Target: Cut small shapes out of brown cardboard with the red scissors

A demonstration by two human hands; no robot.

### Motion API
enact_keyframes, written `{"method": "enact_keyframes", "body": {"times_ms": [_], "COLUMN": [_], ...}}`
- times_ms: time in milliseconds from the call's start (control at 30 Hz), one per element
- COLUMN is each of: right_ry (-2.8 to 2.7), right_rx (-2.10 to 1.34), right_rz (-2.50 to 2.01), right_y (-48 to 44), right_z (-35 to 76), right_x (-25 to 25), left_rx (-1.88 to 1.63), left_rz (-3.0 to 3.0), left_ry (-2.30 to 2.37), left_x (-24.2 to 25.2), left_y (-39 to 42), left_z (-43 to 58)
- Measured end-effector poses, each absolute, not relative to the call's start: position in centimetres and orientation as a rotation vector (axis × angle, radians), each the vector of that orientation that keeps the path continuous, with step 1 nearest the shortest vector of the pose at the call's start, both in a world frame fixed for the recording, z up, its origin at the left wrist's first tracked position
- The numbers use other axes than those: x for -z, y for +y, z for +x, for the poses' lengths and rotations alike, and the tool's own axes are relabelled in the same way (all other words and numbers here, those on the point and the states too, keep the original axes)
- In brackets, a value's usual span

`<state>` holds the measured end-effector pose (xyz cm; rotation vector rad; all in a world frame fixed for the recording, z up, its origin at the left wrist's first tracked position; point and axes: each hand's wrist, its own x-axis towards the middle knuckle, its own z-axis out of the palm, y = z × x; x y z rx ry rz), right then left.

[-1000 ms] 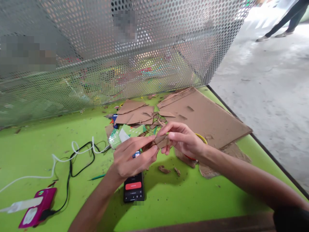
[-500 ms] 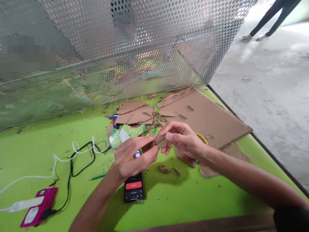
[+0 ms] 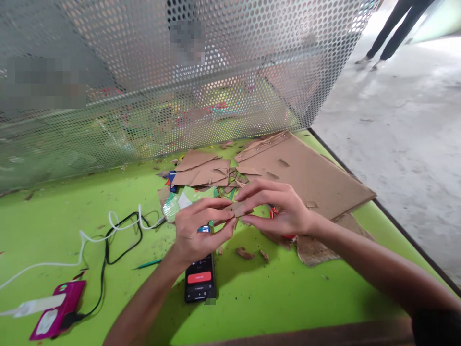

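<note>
Between both hands is a small brown cardboard piece [image 3: 237,208], held above the green table [image 3: 118,192]. My left hand [image 3: 201,228] pinches its left end with the fingertips. The right end is gripped by the thumb and fingers of my right hand [image 3: 279,206]. Under the left hand lies a black phone [image 3: 200,278] with a red bar lit on its screen. Two torn cardboard scraps [image 3: 245,253] rest just below the hands. Behind my right hand something red shows, mostly covered.
A large cardboard sheet [image 3: 306,168] lies at the back right, smaller cardboard pieces [image 3: 203,170] left of it. A perforated metal panel [image 3: 216,81] stands along the back. Cables [image 3: 106,240], a magenta power bank [image 3: 59,307] and a green pencil [image 3: 149,263] lie left. A person's legs [image 3: 392,31] show beyond.
My right hand has turned and its fingers now reach over the cardboard piece, which sits flatter. My left fingers have shifted slightly. The person at the far right has moved a little left.
</note>
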<state>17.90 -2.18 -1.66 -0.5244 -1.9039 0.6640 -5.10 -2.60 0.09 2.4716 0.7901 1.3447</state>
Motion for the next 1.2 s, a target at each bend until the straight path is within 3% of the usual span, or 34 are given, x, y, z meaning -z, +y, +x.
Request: {"method": "enact_keyframes", "body": {"times_ms": [367, 467, 633, 1200], "right_ry": [-1.926, -1.896, -2.418, -2.051], "right_rx": [-0.653, -0.504, -0.494, -0.961], "right_rz": [-0.597, -1.042, -1.829, -1.797], "right_y": [-2.1, -2.4, -5.0, -4.2], "right_z": [18.9, 20.6, 22.6, 22.8], "right_x": [0.9, 1.2, 4.1, 5.0], "left_rx": [-1.362, -1.413, -1.508, -1.735], "left_rz": [2.633, 2.758, 2.942, 3.033], "left_ry": [0.765, 0.730, 0.689, 0.684], "left_x": [0.1, 0.5, 1.1, -0.5], "left_y": [-2.5, -2.1, -1.0, 2.9], "left_z": [-5.1, -5.3, -5.4, -2.4]}}
